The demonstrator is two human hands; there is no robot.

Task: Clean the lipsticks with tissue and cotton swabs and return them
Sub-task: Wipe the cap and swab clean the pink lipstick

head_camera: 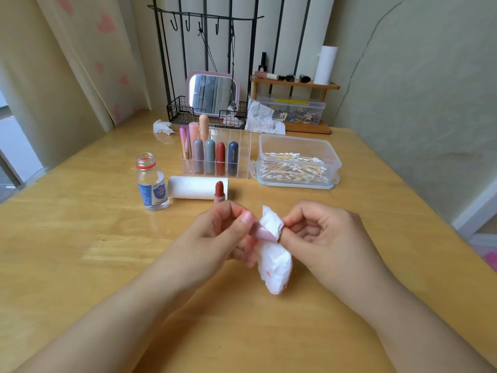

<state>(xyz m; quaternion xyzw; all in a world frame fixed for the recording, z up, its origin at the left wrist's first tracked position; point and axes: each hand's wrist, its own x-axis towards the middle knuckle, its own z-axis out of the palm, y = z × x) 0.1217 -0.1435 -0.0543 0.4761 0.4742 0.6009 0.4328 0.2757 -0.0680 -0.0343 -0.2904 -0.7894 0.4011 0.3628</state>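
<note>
My left hand grips a pink lipstick cap at the table's middle. My right hand pinches a white tissue and pushes it into the cap's mouth; the tissue hangs down with red smears near its lower end. An uncapped brick-red lipstick stands upright just beyond my hands, in front of a tissue roll. A clear organiser holds several capped lipsticks. An open plastic box of cotton swabs sits to its right.
A small clear bottle with a red-ringed open neck stands left of the roll. Crumpled tissues lie at the back, near a pink mirror in a wire rack. A wooden shelf with cosmetics stands back right.
</note>
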